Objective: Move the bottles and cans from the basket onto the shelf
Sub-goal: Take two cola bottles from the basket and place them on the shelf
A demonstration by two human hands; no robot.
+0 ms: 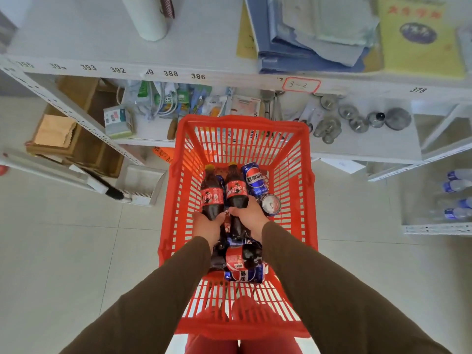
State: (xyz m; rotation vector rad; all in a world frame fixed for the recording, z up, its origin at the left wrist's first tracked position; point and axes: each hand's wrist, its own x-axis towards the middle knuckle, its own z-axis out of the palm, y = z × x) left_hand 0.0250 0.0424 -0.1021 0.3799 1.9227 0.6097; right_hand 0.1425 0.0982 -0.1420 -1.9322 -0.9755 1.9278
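A red plastic basket [296,175] stands on the floor in front of me with cola bottles and blue cans inside. My left hand [207,224] grips the base of a dark cola bottle [211,194] with a red label. My right hand [249,217] grips a second cola bottle [236,189] beside it. Both bottles point away from me, caps toward the shelf. A blue Pepsi can [255,180] and an upright silver-topped can [271,204] sit just right of my right hand. Another cola bottle [242,256] and a blue can [244,275] lie nearer me.
A white metal shelf [178,72] with number labels rises just beyond the basket, holding a white roll, blue folders and a yellow book. The lower shelf board carries packets, a small box and metal discs. Water bottles [457,185] lie at right; a brush and cardboard box at left.
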